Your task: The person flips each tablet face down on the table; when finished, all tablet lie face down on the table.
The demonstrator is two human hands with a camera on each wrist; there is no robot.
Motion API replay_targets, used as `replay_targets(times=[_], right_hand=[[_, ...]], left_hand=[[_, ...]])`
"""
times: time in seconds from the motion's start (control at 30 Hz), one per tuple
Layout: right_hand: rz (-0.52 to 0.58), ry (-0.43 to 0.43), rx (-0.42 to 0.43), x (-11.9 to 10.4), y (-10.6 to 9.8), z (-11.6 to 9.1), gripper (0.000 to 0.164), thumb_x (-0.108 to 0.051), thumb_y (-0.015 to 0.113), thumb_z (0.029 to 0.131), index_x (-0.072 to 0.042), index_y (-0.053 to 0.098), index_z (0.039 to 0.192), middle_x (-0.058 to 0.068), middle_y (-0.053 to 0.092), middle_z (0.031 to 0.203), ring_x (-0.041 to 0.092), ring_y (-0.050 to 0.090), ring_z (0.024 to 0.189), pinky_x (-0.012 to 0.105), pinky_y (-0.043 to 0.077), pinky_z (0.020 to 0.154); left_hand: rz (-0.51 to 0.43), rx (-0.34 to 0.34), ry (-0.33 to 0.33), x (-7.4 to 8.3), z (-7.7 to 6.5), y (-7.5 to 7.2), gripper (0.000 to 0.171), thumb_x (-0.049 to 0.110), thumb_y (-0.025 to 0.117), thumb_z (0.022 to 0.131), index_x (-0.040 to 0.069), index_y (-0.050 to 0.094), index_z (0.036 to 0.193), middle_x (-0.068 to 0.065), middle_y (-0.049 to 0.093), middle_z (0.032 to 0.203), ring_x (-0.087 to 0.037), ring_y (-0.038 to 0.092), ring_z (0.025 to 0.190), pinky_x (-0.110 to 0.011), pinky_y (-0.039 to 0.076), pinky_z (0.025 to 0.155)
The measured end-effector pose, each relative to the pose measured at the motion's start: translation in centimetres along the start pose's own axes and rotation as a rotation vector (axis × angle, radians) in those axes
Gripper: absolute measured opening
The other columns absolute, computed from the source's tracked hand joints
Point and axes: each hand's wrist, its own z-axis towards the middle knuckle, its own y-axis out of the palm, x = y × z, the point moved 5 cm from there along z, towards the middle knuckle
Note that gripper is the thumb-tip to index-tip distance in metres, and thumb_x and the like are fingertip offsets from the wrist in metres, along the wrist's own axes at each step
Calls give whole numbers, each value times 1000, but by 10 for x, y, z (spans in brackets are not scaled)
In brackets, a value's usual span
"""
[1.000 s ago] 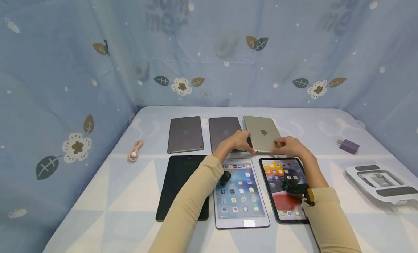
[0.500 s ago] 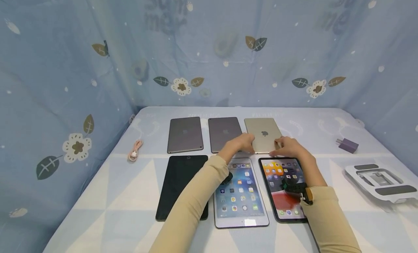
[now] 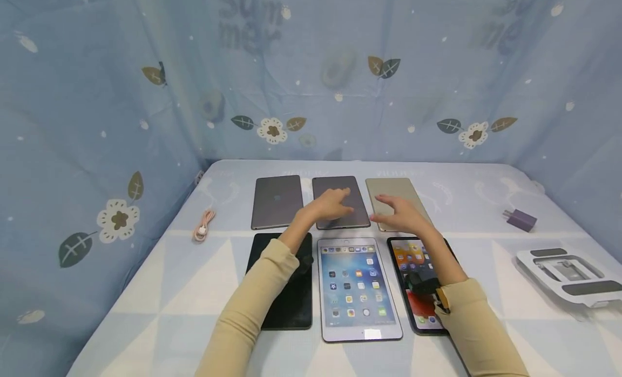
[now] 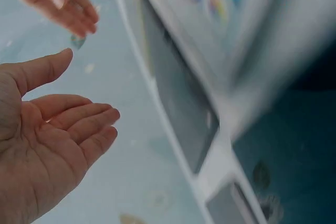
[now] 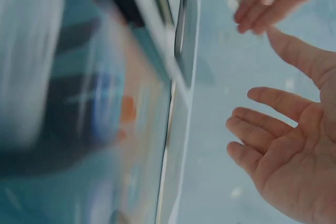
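Note:
Three tablets lie face down in the back row: a grey tablet (image 3: 274, 201) at left, another grey tablet (image 3: 358, 207) in the middle and a pale gold tablet (image 3: 396, 187) at right. In front of them lie a black-screened tablet (image 3: 289, 309), a white tablet (image 3: 359, 290) with a lit home screen, and a dark-framed tablet (image 3: 407, 255), also lit. My left hand (image 3: 326, 205) hovers over the middle grey tablet, fingers extended. My right hand (image 3: 402, 215) overlaps the gold tablet's near part. Both wrist views show relaxed, spread fingers and bare palms, holding nothing.
A coiled pink cable (image 3: 203, 226) lies on the left of the cloth-covered table. On the right are a purple charger plug (image 3: 521, 220) and a white folding stand (image 3: 570, 274) with grey pads. Patterned blue curtains (image 3: 311, 74) surround the table.
Both hands have let go of the gold tablet, which now lies flat in line with the back row. My left hand has moved left; the right has shifted slightly left.

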Motion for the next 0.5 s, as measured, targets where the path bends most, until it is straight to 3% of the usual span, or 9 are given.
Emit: replay_targets(times=[0.1, 0.23, 0.5], right_hand=[[29, -58, -34, -24, 10, 2, 67, -32, 64, 91, 2, 40, 144, 27, 37, 148, 48, 36, 134, 62, 34, 106], [21, -115, -83, -57, 25, 3, 65, -31, 64, 91, 2, 42, 142, 26, 40, 147, 47, 36, 136, 61, 33, 108], [-34, -85, -163, -96, 62, 16, 65, -36, 64, 91, 2, 46, 140, 21, 46, 144, 40, 42, 134, 54, 37, 108]], left_hand=[[-41, 37, -46, -15, -26, -14, 69, 28, 55, 98, 1, 21, 152, -18, 31, 155, -33, 30, 144, -45, 29, 116], [-5, 60, -89, -35, -58, -24, 71, 32, 57, 97, -1, 25, 151, -20, 36, 152, -34, 37, 139, -47, 34, 112], [78, 20, -197, -76, -109, -30, 72, 35, 59, 95, -7, 31, 147, -26, 36, 149, -42, 32, 140, -54, 31, 112]])
